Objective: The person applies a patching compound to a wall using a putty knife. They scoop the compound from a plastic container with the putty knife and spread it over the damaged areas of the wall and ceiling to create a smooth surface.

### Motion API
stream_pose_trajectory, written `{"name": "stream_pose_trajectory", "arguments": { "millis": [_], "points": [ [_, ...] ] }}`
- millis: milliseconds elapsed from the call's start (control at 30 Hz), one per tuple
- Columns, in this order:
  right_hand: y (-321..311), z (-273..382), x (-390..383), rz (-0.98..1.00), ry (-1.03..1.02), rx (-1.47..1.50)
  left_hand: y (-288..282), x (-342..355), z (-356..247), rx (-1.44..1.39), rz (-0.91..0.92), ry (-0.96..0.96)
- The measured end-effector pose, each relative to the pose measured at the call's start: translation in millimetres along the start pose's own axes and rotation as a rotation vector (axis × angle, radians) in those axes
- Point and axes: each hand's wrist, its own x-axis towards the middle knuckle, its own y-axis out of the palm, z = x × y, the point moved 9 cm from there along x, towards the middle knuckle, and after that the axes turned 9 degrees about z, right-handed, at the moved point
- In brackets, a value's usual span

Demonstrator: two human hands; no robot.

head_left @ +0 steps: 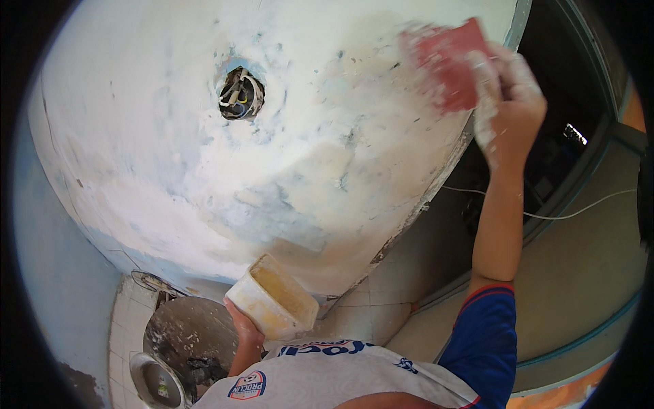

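My right hand (507, 95), dusted with white, grips a red putty spreader (449, 68) by one edge. The spreader is smeared with white filler and lies against or close to the patchy white wall (293, 136), near its right edge at the doorway. Low in front of my chest, my left hand (242, 324) is wrapped round the side of a whitish rectangular plastic tub (262, 308). Its open top shows yellowish, stained inner walls; how much it holds I cannot tell.
A round hole (242, 94) in the wall exposes loose wires. Below left stand a dirty round table (180, 330) and a metal bowl (151, 382) on the tiled floor. At the right is a dark doorway (552, 102), with a thin white cable (572, 217) strung across.
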Motion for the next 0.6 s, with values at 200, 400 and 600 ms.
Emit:
{"name": "stream_pose_trajectory", "arguments": {
  "millis": [200,400,600],
  "points": [
    [26.4,21.4,-9.3,0.034,-0.192,-0.385,-10.8,-1.0,-0.9,0.008,0.003,-0.011],
    [37.2,39.7,-22.1,0.072,-0.120,-0.346,-18.7,0.5,5.8,-0.049,-0.024,-0.018],
    [14.6,19.6,-10.0,-0.106,-0.125,-0.488,-16.2,-4.7,2.3,-0.049,-0.029,-0.001]
  ]
}}
